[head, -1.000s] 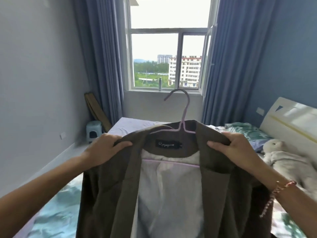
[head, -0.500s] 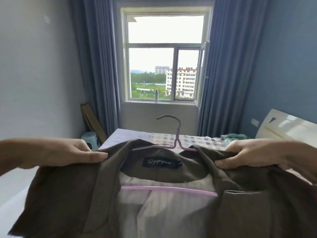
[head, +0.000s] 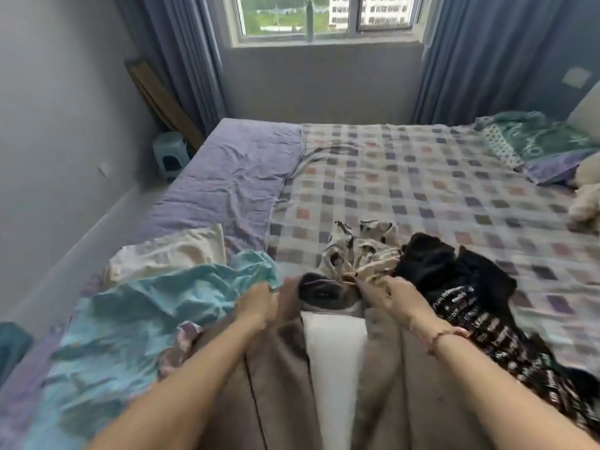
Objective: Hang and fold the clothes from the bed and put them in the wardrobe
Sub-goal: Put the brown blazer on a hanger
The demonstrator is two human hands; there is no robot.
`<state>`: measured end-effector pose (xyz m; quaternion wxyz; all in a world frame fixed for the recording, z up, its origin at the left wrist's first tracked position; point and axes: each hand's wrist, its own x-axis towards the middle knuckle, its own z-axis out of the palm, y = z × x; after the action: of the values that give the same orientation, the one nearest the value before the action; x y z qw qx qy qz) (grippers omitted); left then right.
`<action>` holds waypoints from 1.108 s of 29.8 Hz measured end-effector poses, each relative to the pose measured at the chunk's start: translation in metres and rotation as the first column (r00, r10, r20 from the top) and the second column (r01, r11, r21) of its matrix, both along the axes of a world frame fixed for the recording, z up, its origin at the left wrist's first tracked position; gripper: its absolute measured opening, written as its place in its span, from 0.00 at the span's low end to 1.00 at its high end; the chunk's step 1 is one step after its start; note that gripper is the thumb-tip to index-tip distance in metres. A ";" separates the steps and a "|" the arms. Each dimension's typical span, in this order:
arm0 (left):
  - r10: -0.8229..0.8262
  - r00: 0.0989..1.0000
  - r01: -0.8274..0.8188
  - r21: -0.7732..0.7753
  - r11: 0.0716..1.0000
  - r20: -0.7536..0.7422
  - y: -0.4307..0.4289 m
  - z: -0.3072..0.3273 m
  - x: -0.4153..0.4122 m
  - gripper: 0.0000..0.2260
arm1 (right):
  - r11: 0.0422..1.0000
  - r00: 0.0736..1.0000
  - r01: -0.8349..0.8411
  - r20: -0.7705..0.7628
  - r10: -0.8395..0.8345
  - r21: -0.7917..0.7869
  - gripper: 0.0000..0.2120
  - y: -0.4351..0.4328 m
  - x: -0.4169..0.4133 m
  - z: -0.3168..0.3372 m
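Held up at the window a moment ago, the brown jacket (head: 383,368) now lies on the bed (head: 422,177) at six o'clock. The left hand (head: 256,303) and right hand (head: 394,295) clutch its shoulders. It is probably being straightened before going to the wardrobe.

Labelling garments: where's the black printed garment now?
Head view, right of centre on the bed: the black printed garment lies just right of the right hand, next to the cream patterned garment.

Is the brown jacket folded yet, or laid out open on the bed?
Laid out open: the brown jacket lies on the bed, fronts parted over white lining.
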<state>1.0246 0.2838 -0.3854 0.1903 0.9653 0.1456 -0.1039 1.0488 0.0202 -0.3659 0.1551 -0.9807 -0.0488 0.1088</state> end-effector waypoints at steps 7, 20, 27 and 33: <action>-0.035 0.950 -0.020 -0.171 0.985 -0.311 -0.064 -0.137 -0.138 0.23 | 0.993 0.996 -0.061 -0.063 0.067 0.099 0.13 0.009 -0.108 -0.154; 0.666 0.683 -0.730 -0.304 0.612 -0.300 -0.074 -0.160 -0.222 0.39 | 0.862 0.834 0.500 -0.317 -0.452 0.085 0.11 0.037 -0.251 -0.168; 0.426 0.706 -0.702 -0.480 0.526 -0.566 -0.049 -0.185 -0.261 0.05 | 0.975 0.917 0.065 -0.372 -0.141 -0.211 0.17 0.031 -0.274 -0.172; 0.357 0.735 -0.674 -0.565 0.477 -0.576 -0.068 -0.174 -0.299 0.06 | 0.868 0.778 0.494 -0.475 -0.412 0.057 0.04 0.009 -0.310 -0.174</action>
<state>0.7252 0.2161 -0.5599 0.5575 0.6654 0.4134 -0.2750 0.7393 0.0295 -0.5400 0.2706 -0.8932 0.2168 0.2863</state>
